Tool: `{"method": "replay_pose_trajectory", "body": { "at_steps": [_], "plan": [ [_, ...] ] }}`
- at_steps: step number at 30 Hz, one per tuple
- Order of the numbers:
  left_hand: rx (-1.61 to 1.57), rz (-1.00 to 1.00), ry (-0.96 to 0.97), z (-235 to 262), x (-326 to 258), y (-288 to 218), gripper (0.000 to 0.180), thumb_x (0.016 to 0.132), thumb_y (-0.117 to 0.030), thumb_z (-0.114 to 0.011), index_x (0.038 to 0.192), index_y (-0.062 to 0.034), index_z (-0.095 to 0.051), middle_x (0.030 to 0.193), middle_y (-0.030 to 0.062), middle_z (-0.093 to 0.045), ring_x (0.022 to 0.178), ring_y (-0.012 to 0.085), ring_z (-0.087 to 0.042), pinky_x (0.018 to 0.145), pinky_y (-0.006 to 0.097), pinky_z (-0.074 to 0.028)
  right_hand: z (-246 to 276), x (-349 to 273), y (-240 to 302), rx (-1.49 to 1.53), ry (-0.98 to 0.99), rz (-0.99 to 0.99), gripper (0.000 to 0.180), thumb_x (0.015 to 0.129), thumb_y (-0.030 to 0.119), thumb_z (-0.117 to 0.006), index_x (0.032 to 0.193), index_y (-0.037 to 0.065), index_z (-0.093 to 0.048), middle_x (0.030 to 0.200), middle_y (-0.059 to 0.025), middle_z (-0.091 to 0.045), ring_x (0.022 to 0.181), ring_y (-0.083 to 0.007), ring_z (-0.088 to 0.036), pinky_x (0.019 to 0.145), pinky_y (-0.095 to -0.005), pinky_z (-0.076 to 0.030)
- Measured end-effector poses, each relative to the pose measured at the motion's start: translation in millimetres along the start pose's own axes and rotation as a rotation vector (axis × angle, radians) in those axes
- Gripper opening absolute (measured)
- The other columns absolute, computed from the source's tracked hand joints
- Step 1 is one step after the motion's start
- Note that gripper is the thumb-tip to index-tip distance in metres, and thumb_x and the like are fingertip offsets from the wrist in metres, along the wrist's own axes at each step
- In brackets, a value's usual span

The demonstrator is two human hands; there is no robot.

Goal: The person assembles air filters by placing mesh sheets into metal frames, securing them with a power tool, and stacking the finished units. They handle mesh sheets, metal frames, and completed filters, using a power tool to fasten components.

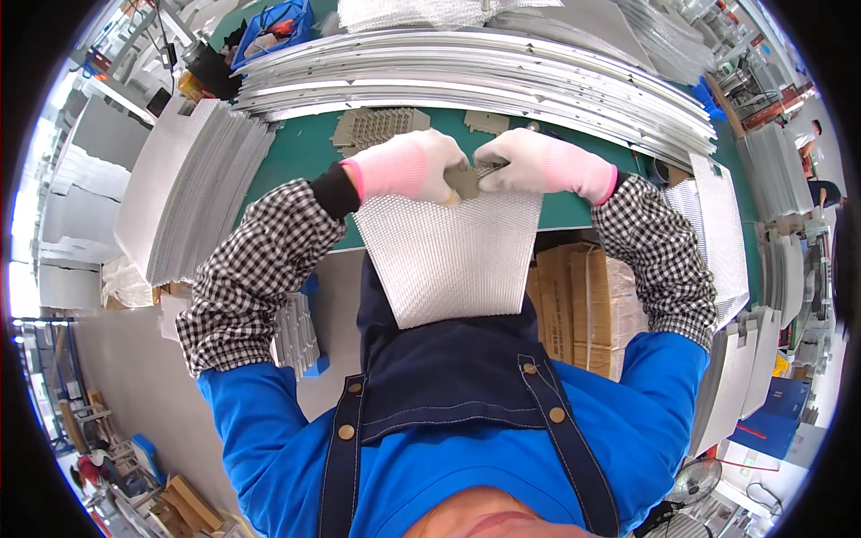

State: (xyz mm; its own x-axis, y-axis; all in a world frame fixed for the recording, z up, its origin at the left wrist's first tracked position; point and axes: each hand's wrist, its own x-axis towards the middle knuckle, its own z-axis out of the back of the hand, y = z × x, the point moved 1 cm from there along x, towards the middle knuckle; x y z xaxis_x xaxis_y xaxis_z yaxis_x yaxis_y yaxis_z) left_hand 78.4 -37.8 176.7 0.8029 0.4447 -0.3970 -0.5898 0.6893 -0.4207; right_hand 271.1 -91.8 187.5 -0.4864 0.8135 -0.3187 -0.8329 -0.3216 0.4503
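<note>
In the grip of the left hand (432, 168), a small olive plate (464, 184) was held pinched between thumb and fingers. The same plate was gripped at its right side by the right hand (513, 163), the fingers of which were closed and partly hidden behind the thumb. Both hands were covered by white and pink gloves, and the plate was held above the far, wider end of a silver mesh panel (453, 255). Whether the plate and the panel touched could not be told. The panel was laid across the middle of the near edge of the desk (300, 152), its narrower end hanging over toward the dark apron (448, 369).

Beyond the left hand, a cluster of olive pieces (380, 131) was set out on the green surface, and a smaller group of flat pieces (486, 121) was placed to its right. Along the far edge, long metal strips (475, 73) were piled, with a blue crate (276, 34) set by the far left corner. The left edge was taken up by a stack of grey panels (202, 175), and perforated white panels (720, 233) were stood at the right edge. Below the near edge, right of the mesh panel, cardboard boxes (574, 305) were stacked.
</note>
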Motion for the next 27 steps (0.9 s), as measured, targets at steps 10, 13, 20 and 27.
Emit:
{"method": "replay_pose_trajectory", "body": {
  "at_steps": [10, 13, 20, 27],
  "plan": [
    [0.133, -0.013, -0.206, -11, 7, 52, 0.051, 0.071, -0.034, -0.085, 0.111, -0.0064, -0.071, 0.104, 0.0168, -0.072, 0.105, 0.0357, -0.067, 0.089, 0.044, -0.053, -3, 15, -38, 0.01, 0.017, -0.014, 0.034, 0.088, 0.019, -0.067, 0.115, 0.0, -0.067, 0.101, -0.019, -0.071, 0.094, -0.0291, -0.069, 0.086, -0.039, -0.053],
    [-0.112, 0.065, -0.174, -21, 11, 84, 0.051, 0.07, -0.044, -0.085, 0.1, -0.0026, -0.074, 0.093, 0.0198, -0.073, 0.089, 0.035, -0.07, 0.079, 0.04, -0.055, -6, 31, -27, -0.012, -0.125, 0.063, 0.042, 0.087, 0.015, -0.066, 0.128, 0.004, -0.063, 0.114, -0.0181, -0.071, 0.105, -0.0317, -0.069, 0.094, -0.0419, -0.053],
    [-0.191, 0.041, -0.175, -10, -7, 83, 0.049, 0.073, -0.039, -0.087, 0.096, 0.003, -0.074, 0.079, 0.0165, -0.072, 0.072, 0.0197, -0.066, 0.072, 0.036, -0.053, -5, 56, -6, 0.013, 0.171, 0.169, 0.053, 0.088, 0.012, -0.064, 0.14, 0.005, -0.056, 0.129, -0.0188, -0.065, 0.118, -0.0308, -0.062, 0.104, -0.0397, -0.048],
    [-1.374, -0.175, -0.549, -67, -15, 137, 0.071, 0.101, -0.051, -0.057, 0.141, 0.0076, -0.05, 0.126, 0.0222, -0.066, 0.112, 0.029, -0.066, 0.098, 0.037, -0.052, 60, 78, -195, -0.512, -0.581, -0.445, 0.04, 0.094, 0.014, -0.057, 0.133, 0.007, -0.059, 0.131, -0.0181, -0.062, 0.118, -0.033, -0.063, 0.106, -0.0442, -0.047]
  ]
}}
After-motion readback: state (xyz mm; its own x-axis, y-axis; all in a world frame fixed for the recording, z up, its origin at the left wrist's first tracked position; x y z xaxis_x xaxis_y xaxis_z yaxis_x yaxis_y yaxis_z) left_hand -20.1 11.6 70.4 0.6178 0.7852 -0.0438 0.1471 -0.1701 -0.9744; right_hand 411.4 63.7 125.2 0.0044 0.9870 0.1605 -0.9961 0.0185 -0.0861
